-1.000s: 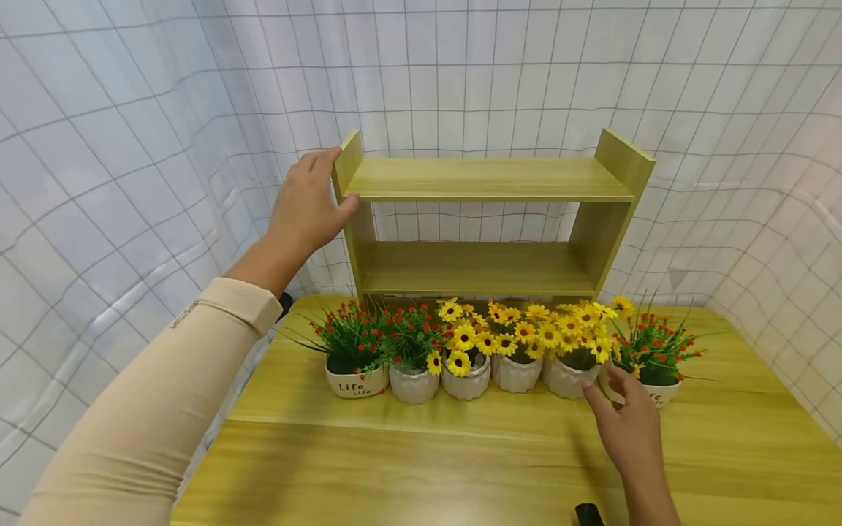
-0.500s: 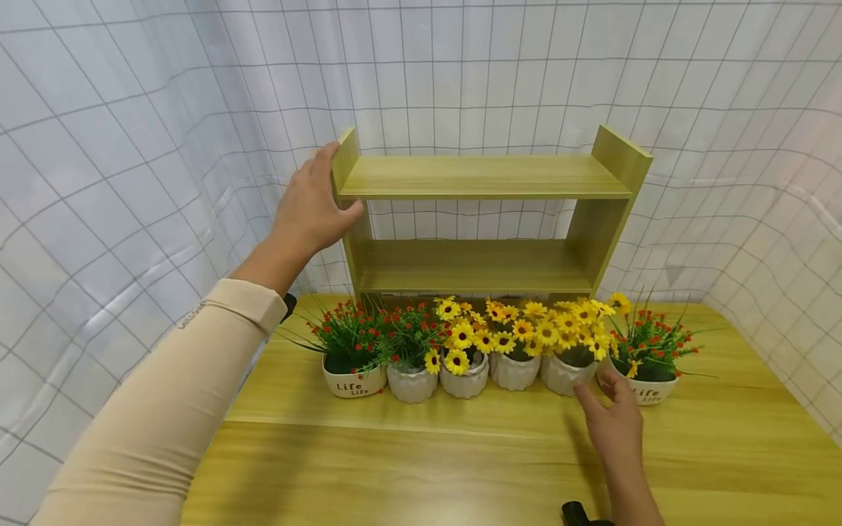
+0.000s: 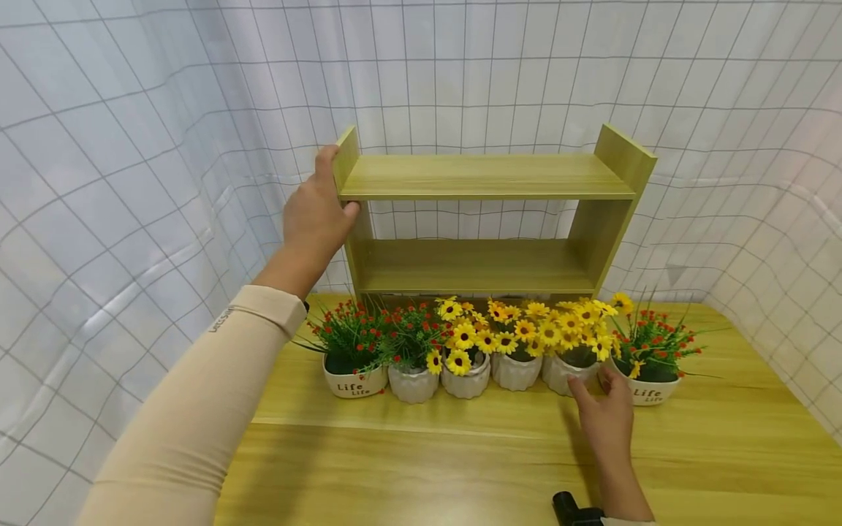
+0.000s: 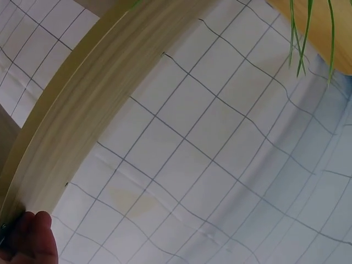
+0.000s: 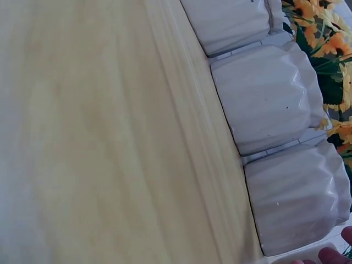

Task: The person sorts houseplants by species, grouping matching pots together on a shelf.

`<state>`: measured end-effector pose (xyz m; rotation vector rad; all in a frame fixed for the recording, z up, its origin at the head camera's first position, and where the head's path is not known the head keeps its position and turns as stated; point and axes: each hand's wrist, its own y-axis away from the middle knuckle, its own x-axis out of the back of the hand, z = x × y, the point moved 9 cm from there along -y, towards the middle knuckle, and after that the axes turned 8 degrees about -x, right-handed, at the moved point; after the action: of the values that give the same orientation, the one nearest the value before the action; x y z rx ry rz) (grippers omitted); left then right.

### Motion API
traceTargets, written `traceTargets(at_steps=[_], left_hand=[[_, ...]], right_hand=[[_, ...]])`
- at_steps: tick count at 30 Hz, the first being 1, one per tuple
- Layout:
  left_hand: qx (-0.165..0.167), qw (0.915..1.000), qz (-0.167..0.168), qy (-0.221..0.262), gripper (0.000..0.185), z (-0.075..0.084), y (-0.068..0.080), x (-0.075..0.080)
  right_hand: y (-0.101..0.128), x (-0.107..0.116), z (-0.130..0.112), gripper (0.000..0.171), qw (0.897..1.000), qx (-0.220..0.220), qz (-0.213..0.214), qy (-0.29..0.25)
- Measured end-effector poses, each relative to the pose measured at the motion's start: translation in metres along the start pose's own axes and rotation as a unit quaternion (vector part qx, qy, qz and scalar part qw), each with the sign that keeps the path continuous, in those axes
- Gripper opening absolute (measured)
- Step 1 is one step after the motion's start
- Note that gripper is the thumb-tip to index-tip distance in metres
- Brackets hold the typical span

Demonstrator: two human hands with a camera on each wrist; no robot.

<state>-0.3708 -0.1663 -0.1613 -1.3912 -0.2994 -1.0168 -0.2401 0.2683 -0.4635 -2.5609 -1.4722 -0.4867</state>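
A two-tier wooden shelf (image 3: 487,177) stands at the back of the yellow table (image 3: 427,467). My left hand (image 3: 319,212) holds its left side panel, fingers up the outer face and thumb on the front edge. In the left wrist view a fingertip (image 4: 36,236) touches the panel edge (image 4: 82,104). In front of the shelf runs a row of several small white pots with red or yellow flowers. My right hand (image 3: 595,391) reaches between a ribbed pot of yellow flowers (image 3: 562,372) and the right "Life" pot (image 3: 651,393), fingers spread. The right wrist view shows ribbed pots (image 5: 294,206) and fingertips (image 5: 330,256) beside them.
A white gridded curtain (image 3: 131,183) hangs behind and on both sides of the table, close to the shelf. Another "Life" pot (image 3: 355,381) ends the row at the left. Bare tabletop lies in front of the pots. A black wrist mount (image 3: 571,508) shows at the bottom.
My right hand has moved forward and a little left, up to the pots. My left forearm has swung right while that hand stays on the shelf's side panel.
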Motion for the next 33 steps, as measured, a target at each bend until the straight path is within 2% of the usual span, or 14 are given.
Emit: traceTargets(at_steps=[5,12,15,26,33], left_hand=[[0.003,0.9996,0.018,-0.02,0.077,0.0,0.001,0.0],[0.026,0.9991,0.03,0.017,0.076,0.001,0.001,-0.005],[0.029,0.9988,0.035,0.019,0.077,-0.001,0.001,-0.006],[0.035,0.9984,0.041,0.017,0.075,-0.001,0.001,-0.005],[0.038,0.9984,0.037,0.02,0.076,-0.001,0.002,-0.007]], right_hand=[[-0.004,-0.003,0.0,0.077,1.0,0.005,0.003,-0.016],[-0.008,-0.006,0.004,0.078,0.999,0.005,0.014,-0.031],[-0.01,-0.008,0.006,0.08,0.999,0.003,0.016,-0.038],[-0.016,-0.019,0.008,0.08,0.996,0.0,0.044,-0.083],[-0.019,-0.028,0.012,0.085,0.992,-0.012,0.04,-0.122]])
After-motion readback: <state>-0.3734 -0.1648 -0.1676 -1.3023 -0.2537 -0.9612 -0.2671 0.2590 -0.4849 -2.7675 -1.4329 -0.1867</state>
